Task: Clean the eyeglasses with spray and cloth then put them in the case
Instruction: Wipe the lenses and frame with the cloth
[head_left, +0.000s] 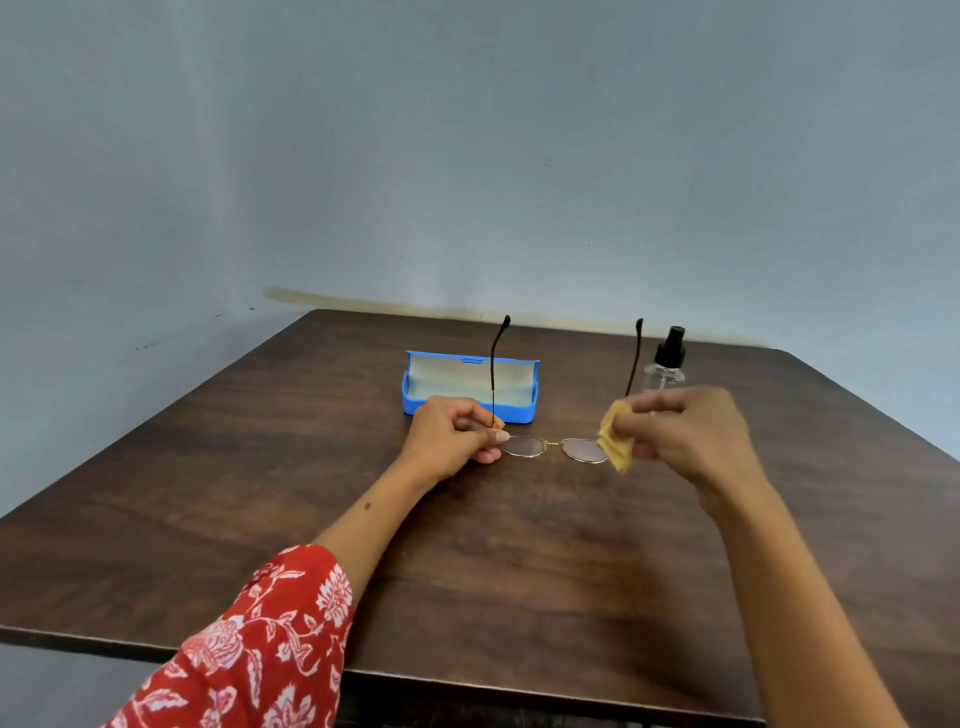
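While my right hand (691, 434) rubs the soft yellow cloth (615, 441) on one lens, my left hand (457, 434) pinches the glasses (553, 447) by the corner, just above the brown wooden table (260, 493). I think the wiping is partway done. The glasses are thin gold wire with dark arms sticking up. The blue case (470, 384) sits open behind them, empty. The clear spray bottle (665, 364) stands near.
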